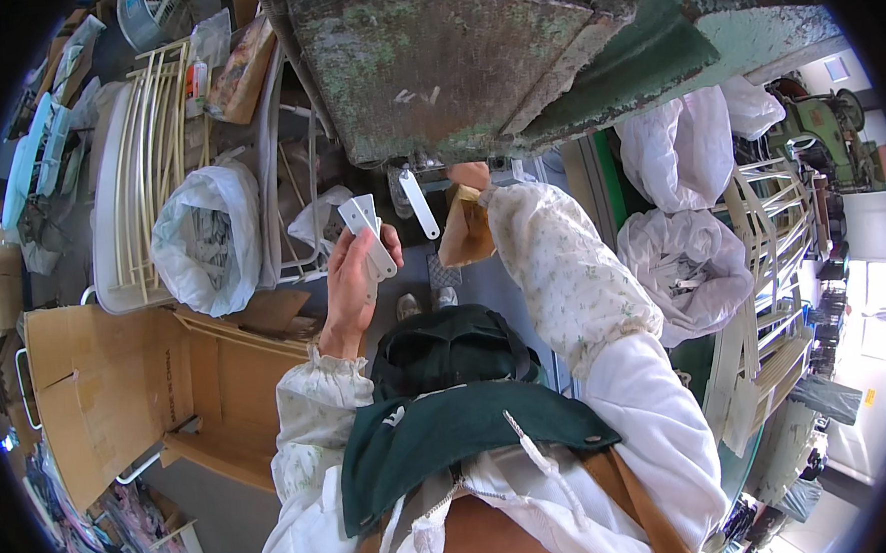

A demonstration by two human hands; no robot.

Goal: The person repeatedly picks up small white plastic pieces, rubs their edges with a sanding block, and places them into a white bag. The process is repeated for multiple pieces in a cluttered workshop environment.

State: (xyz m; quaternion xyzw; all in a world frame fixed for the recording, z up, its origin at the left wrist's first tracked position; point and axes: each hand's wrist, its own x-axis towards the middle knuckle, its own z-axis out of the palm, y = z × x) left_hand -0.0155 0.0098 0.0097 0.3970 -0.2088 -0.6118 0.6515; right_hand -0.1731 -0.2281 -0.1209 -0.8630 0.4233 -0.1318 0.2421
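My left hand [348,281] is closed around a small fanned stack of flat white strips [361,217] with holes near their ends. Just right of them, a single white strip [419,206] of the same kind slants down from beneath the big machine. My right arm, in a floral sleeve cover, reaches up to the machine's lower edge. Only a patch of my right hand [470,175] shows there, above a brown block-like piece [465,227]. Its fingers are hidden, so I cannot see what it holds.
The worn green machine body [442,66] hangs over the work spot. White bag-lined containers with strips stand at left [206,244] and right [688,269]. An open cardboard box [109,394] lies lower left. Racks of long pale strips [152,172] flank both sides.
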